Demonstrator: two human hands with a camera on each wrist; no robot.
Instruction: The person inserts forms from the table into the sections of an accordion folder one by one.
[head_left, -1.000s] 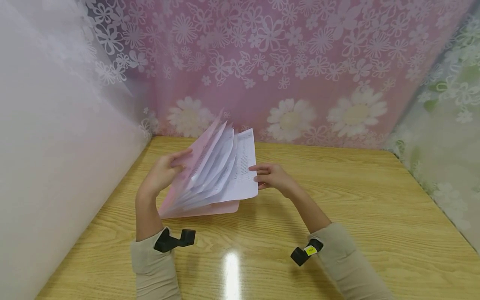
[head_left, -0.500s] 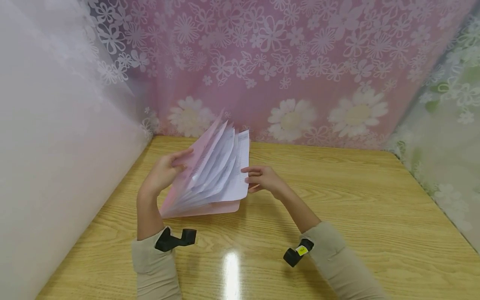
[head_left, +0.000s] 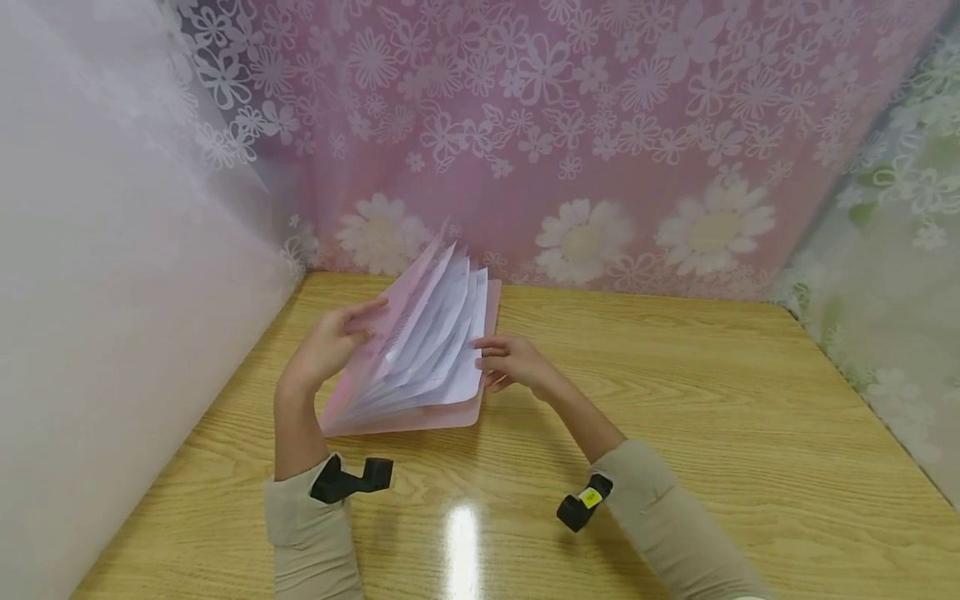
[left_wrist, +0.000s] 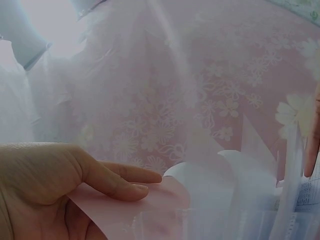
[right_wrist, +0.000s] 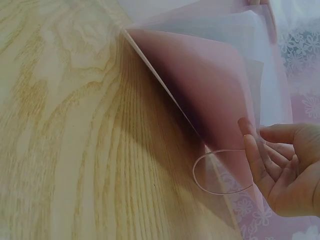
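A pink document folder [head_left: 487,304] stands partly spread on the table, its spine side toward the lower left. Several white printed pages [head_left: 442,367] fan out between its covers. My left hand [head_left: 322,350] holds the raised left cover, with the thumb on its inner face in the left wrist view. At the opposite side, my right hand [head_left: 517,362] pinches the outer edge of the pages between thumb and fingers. In the right wrist view, a thin elastic loop [right_wrist: 195,170] hangs from the pink back cover [right_wrist: 200,75], beside the fingers.
The wooden table [head_left: 712,417] extends to the right and toward the front. A pink flowered curtain [head_left: 600,125] hangs behind it, with a pale sheet [head_left: 112,250] on the left. A black wrist camera [head_left: 352,481] sits on each cuff.
My right hand has moved left with the page edge, bringing the pages closer together and uncovering the right edge of the pink back cover. My left hand has stayed nearly still on the left cover.
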